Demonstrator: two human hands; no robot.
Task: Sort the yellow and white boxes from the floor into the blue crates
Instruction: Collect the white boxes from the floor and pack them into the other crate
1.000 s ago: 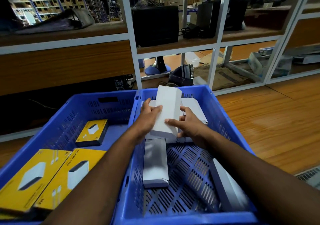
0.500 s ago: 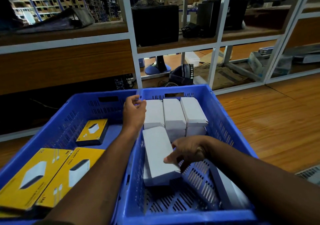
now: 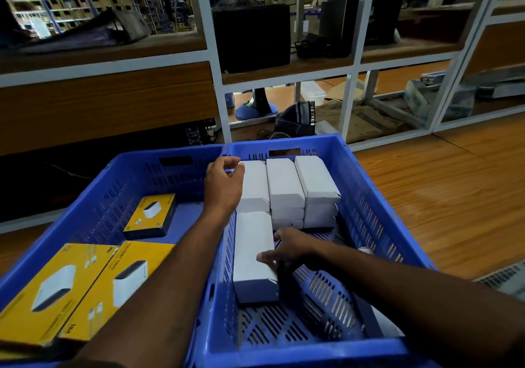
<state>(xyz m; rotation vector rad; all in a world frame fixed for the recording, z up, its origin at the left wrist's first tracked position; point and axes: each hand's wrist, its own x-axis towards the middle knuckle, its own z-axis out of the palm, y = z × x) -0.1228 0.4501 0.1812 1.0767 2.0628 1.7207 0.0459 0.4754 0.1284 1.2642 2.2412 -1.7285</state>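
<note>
Two blue crates stand side by side in front of me. The right crate [image 3: 372, 214] holds a back row of stacked white boxes [image 3: 284, 183] and one white box [image 3: 251, 257] lying lengthwise in front of them. My right hand [image 3: 288, 251] holds this front box at its right edge, thumb on top. Hovering at the divide between the crates is my left hand [image 3: 224, 186], beside the leftmost back box, with loosely curled fingers that hold nothing. In the left crate [image 3: 136, 169] lie three yellow boxes [image 3: 125, 279]. Another white box [image 3: 382, 321] lies partly under my right arm.
A white-framed shelving unit [image 3: 218, 89] with dark equipment stands just behind the crates. Wooden floor [image 3: 443, 197] stretches to the right. A floor grille [image 3: 502, 277] shows at the right edge.
Both hands set a white box into the back row and let it go. My right hand then dropped to the front box, and my left hand drew back to the crate divide.
</note>
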